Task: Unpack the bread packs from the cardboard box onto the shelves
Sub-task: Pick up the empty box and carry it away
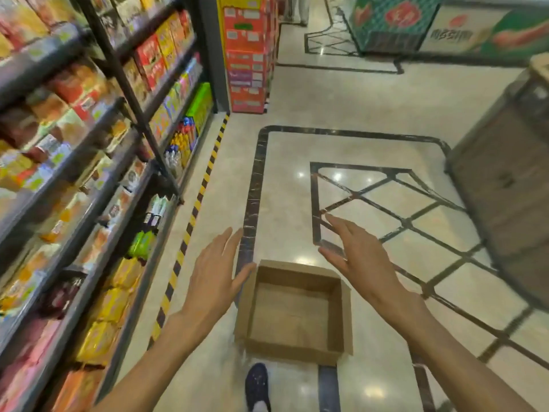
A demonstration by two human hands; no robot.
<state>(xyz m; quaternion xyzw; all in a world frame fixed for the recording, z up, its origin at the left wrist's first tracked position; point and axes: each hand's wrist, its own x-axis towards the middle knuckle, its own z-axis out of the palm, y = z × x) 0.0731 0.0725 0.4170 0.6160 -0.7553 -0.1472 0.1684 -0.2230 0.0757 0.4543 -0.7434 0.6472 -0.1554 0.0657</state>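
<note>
An open cardboard box [294, 346] stands on the shiny floor in front of me, and its inside shows only bare cardboard. My left hand [212, 278] hovers above its left rim with flat, spread fingers and holds nothing. My right hand [361, 263] hovers above the box's far right corner, also flat and holding nothing. Dark metal shelves [98, 203] on the left carry colourful packs [102, 313]; the picture there is blurred.
A yellow-black hazard stripe [193, 215] runs along the shelf base. A stack of red cartons [248, 55] stands at the aisle's far end. A brown counter [505, 179] is on the right, freezers [416, 22] behind. My dark shoe [258, 388] is just below the box.
</note>
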